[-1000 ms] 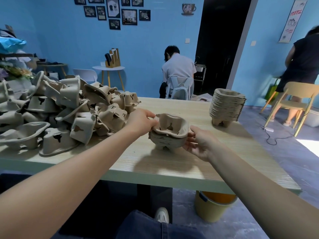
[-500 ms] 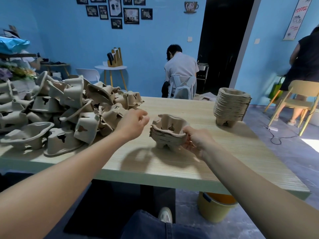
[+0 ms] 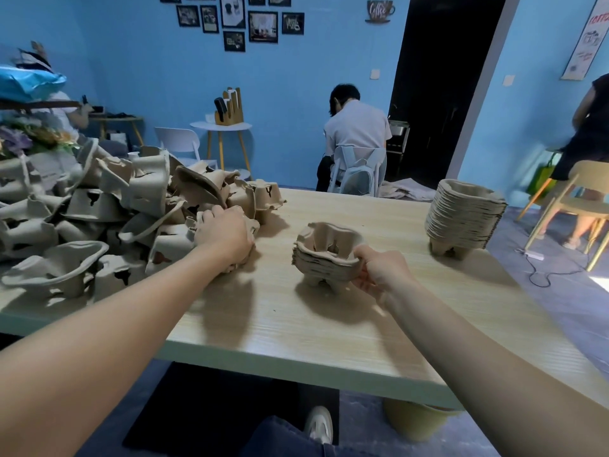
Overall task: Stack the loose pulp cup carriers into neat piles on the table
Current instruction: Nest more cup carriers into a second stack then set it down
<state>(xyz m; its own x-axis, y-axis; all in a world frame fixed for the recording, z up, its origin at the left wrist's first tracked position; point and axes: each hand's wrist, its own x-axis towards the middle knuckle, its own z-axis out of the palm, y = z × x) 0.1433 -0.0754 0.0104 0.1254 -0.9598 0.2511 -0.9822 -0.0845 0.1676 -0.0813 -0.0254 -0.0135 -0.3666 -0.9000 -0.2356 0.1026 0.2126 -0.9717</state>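
Observation:
A big heap of loose pulp cup carriers (image 3: 99, 219) covers the left part of the wooden table (image 3: 329, 324). My left hand (image 3: 224, 232) reaches into the heap's right edge and grips a loose carrier (image 3: 253, 227) there. A short stack of nested carriers (image 3: 324, 255) stands in the middle of the table. My right hand (image 3: 379, 272) holds this stack at its right rim, thumb on top. A taller finished stack (image 3: 464, 219) stands at the back right of the table.
A yellow bucket (image 3: 418, 420) sits on the floor under the table's front right. A person sits with their back to me behind the table (image 3: 356, 140). Another person (image 3: 590, 133) stands by a wooden chair (image 3: 580, 199) at the right.
My left hand has left the short stack and moved left into the heap, closing on a loose carrier. My right hand stays at the short stack.

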